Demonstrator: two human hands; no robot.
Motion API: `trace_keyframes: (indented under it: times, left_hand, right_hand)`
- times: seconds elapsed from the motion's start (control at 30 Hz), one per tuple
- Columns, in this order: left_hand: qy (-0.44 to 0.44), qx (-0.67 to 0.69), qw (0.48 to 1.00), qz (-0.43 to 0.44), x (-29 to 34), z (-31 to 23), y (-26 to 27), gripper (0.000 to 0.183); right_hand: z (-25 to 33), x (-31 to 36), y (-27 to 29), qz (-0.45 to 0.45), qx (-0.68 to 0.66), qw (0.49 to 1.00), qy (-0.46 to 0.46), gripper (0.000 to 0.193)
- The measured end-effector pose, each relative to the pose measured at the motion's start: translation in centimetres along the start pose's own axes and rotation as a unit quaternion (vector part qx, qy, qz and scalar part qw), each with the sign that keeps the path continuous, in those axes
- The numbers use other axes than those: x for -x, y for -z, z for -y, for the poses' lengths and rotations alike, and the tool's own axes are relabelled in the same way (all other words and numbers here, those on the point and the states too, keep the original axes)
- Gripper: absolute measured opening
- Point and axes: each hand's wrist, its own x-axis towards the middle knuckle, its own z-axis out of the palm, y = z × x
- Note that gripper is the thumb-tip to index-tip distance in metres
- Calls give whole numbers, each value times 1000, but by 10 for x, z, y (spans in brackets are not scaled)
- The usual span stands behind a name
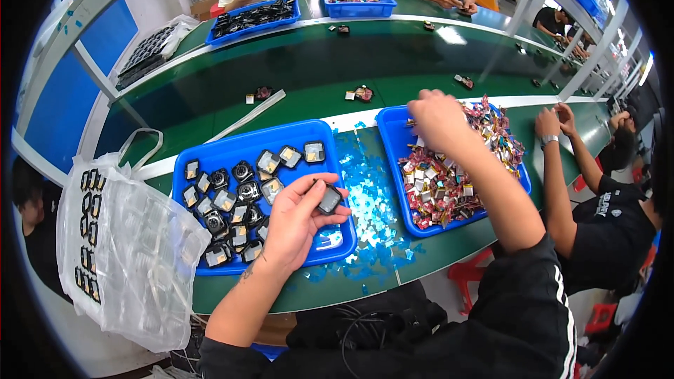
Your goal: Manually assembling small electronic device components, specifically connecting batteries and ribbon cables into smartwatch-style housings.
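Note:
My left hand [295,217] holds a small black smartwatch case [328,198] with a grey, square face between thumb and fingers. It is above the right side of a blue tray [246,139], where several similar cases lie loose, some face up and some showing round backs. My right hand [439,119] is over the far left part of a second blue tray [397,135], heaped with small parts [442,189] in pink, white and silver. Its fingers are curled away from view and slightly blurred, so anything in them is hidden.
Blue film scraps [372,210] litter the green table between the trays. Translucent plastic trays [133,260] holding black cases overhang the left edge. Beyond runs a green conveyor [302,63] carrying small assemblies [361,93]. A co-worker's hands [551,123] are at the right; others work opposite.

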Motion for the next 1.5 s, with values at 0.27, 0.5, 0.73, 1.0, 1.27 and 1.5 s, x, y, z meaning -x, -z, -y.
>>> trace_keyframes:
  times: [0.27, 0.5, 0.73, 1.0, 1.27, 1.5]
  left_hand:
    - [-75, -40, 996, -40, 1, 7, 8, 39]
    - [-83, -84, 992, -30, 2, 5, 5, 45]
    - [-110, -180, 978, 2, 4, 7, 0, 33]
    - [-116, -227, 967, 15, 4, 10, 4, 21]
    - [-119, -251, 961, 19, 5, 11, 0, 14]
    - [-125, -274, 954, 9, 9, 14, 2, 15]
  right_hand:
    - [-51, 40, 23, 66, -99, 993, -14, 12]
    - [-48, 63, 33, -147, -321, 926, -129, 15]
    - [-59, 65, 21, -31, -164, 983, -77, 15]
    - [-58, 73, 23, -209, -599, 760, -137, 12]
    - [-77, 90, 17, -223, -778, 572, -131, 14]
    - [-59, 100, 14, -221, -674, 678, -195, 8]
